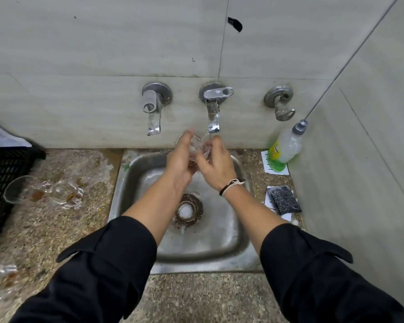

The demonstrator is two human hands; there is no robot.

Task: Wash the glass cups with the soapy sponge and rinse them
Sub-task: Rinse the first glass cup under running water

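Head view, with the steel sink [210,250] as the landmark. Above the sink's far edge, under the middle tap [213,117] on the tiled wall, both hands meet around a clear glass cup [191,145]. The left hand [181,159] grips the cup from the left, its fingers curled round the rim and wall. The right hand [216,163] holds the cup's right side with bent fingers, just where the water from the tap falls; motion blur and splashing hide the exact fingertip contact. The cup is transparent, tilted with its mouth toward the wall, and a brownish tint shows near its base between the palms. A dark and white band [231,186] circles the right wrist, and both arms wear black sleeves.

Left of the sink, on the speckled stone bench [56,229], two more glass cups [44,193] lie on their sides, touching, with brown dregs inside. Another glass [0,276] shows blurred at the bench's near left edge. A black slatted crate [2,183] stands further left.

Right of the sink, a dish-soap bottle [286,145] with a yellow and green label leans against the wall corner; its writing is too small to read. Nearer than the bottle, a dark scouring sponge [283,199] rests on a white holder. Two other taps flank the middle one.
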